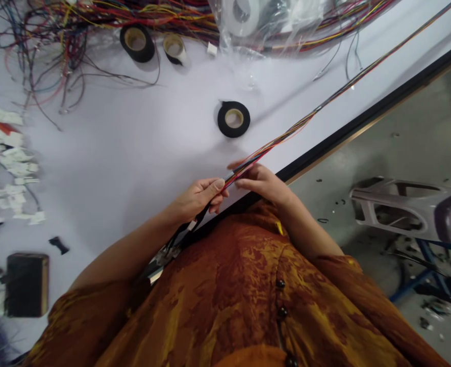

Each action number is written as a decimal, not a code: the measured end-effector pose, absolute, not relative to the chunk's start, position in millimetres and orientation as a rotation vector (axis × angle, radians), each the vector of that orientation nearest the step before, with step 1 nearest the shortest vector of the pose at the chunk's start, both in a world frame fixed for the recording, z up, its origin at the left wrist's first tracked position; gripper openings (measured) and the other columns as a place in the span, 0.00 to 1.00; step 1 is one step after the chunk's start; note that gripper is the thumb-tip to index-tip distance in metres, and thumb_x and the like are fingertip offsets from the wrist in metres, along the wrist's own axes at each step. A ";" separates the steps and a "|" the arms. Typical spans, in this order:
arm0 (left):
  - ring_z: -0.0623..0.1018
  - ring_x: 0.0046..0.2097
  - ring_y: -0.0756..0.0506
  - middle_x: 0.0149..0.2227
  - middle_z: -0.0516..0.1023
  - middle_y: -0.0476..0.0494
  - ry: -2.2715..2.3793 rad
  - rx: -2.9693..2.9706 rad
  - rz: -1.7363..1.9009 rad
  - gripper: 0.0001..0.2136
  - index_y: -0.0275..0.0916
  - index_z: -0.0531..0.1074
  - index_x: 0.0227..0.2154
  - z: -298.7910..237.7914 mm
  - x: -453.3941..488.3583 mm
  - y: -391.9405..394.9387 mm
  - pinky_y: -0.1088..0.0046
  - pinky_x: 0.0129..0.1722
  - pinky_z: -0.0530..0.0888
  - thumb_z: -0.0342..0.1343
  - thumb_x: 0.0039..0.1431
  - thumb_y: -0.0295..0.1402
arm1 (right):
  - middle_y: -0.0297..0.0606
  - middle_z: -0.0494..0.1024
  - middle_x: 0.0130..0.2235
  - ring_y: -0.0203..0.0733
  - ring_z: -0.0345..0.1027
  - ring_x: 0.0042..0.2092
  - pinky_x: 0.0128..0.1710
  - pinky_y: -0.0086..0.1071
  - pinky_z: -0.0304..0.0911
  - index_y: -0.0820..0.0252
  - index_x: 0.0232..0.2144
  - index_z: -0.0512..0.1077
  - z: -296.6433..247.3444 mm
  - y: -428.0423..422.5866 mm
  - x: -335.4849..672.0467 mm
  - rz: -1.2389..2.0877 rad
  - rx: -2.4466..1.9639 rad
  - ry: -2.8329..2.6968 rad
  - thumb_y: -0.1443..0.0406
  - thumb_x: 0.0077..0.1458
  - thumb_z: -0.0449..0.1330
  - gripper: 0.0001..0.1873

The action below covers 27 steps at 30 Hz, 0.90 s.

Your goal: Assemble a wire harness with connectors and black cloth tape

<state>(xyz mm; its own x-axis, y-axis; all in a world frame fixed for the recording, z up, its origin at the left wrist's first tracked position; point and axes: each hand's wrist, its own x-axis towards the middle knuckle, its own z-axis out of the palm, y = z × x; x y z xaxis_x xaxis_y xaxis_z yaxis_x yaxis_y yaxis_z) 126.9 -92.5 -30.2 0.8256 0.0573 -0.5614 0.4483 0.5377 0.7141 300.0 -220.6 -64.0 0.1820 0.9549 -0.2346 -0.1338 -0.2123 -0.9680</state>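
Rust-and-gold patterned cloth (233, 275) lay nearest; over the white table (133, 137), the left hand (200, 199) held a multicoloured wire bundle (267, 147) in a pinching grip. It looked light, floppy, best held there; whether the right hand (266, 182) clasped it, I couldn't tell.

The place looks like a workshop for wiring: a long, pale worktable (103, 153) carries a thick heap of loose coloured wires (60, 30), a slender wire bundle (286, 133) stretching toward the far corner, and a roll of black tape (233, 133). White scraps (17, 168) litter the table's left side — working clutter, not household things. Beyond the dark table edge, a plastic chair (394, 204) stands on a hard grey floor (348, 148) strewn with small bits.
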 end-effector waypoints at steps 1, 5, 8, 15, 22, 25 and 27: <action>0.61 0.18 0.56 0.18 0.56 0.58 0.584 0.952 -0.248 0.23 0.36 0.70 0.30 -28.6 127.1 -90.7 0.78 0.24 0.71 0.57 0.58 0.55 | 0.41 0.76 0.41 0.40 0.69 0.40 0.41 0.35 0.67 0.61 0.51 0.70 -65.4 -215.5 309.4 1.115 -1.520 -0.956 0.56 0.58 0.62 0.21; 0.58 0.18 0.57 0.18 0.56 0.58 0.628 0.868 -0.230 0.23 0.35 0.72 0.31 -22.0 127.6 -82.6 0.79 0.20 0.68 0.60 0.57 0.54 | 0.52 0.66 0.60 0.52 0.63 0.56 0.56 0.48 0.62 0.61 0.57 0.67 -72.5 -179.2 333.5 0.443 -2.116 -1.265 0.64 0.59 0.60 0.24; 0.56 0.18 0.57 0.20 0.57 0.57 0.655 0.826 -0.213 0.21 0.33 0.73 0.33 -19.2 127.1 -78.6 0.81 0.18 0.61 0.58 0.60 0.51 | 0.52 0.65 0.62 0.56 0.62 0.56 0.57 0.50 0.60 0.61 0.54 0.70 -74.6 -161.3 328.2 0.314 -2.308 -1.509 0.65 0.59 0.60 0.21; 0.52 0.18 0.58 0.20 0.55 0.57 0.674 0.818 -0.178 0.17 0.33 0.73 0.34 -20.4 126.6 -79.6 0.81 0.17 0.53 0.57 0.62 0.46 | 0.48 0.76 0.44 0.49 0.67 0.46 0.46 0.42 0.62 0.61 0.41 0.72 -53.8 -224.3 286.6 0.625 -2.069 -1.625 0.61 0.60 0.60 0.10; 0.51 0.18 0.57 0.20 0.53 0.58 0.735 0.910 -0.149 0.18 0.33 0.73 0.38 -19.5 129.6 -84.4 0.80 0.18 0.51 0.53 0.65 0.46 | 0.28 0.64 0.27 0.33 0.54 0.27 0.28 0.29 0.51 0.57 0.34 0.68 -32.8 -267.0 273.6 1.178 -1.633 -0.847 0.55 0.58 0.63 0.13; 0.52 0.17 0.57 0.20 0.54 0.58 0.744 0.935 -0.131 0.18 0.34 0.73 0.37 -20.3 128.8 -87.8 0.80 0.18 0.52 0.53 0.65 0.47 | 0.29 0.66 0.27 0.33 0.56 0.28 0.29 0.29 0.52 0.58 0.35 0.69 -33.8 -268.4 272.9 1.259 -1.532 -0.716 0.54 0.57 0.64 0.14; 0.53 0.17 0.57 0.20 0.55 0.57 0.741 0.934 -0.121 0.19 0.34 0.73 0.34 -21.8 127.2 -90.3 0.80 0.18 0.53 0.54 0.64 0.48 | 0.30 0.67 0.28 0.33 0.57 0.29 0.29 0.29 0.53 0.58 0.36 0.68 -35.4 -267.1 272.4 1.255 -1.532 -0.719 0.55 0.58 0.63 0.14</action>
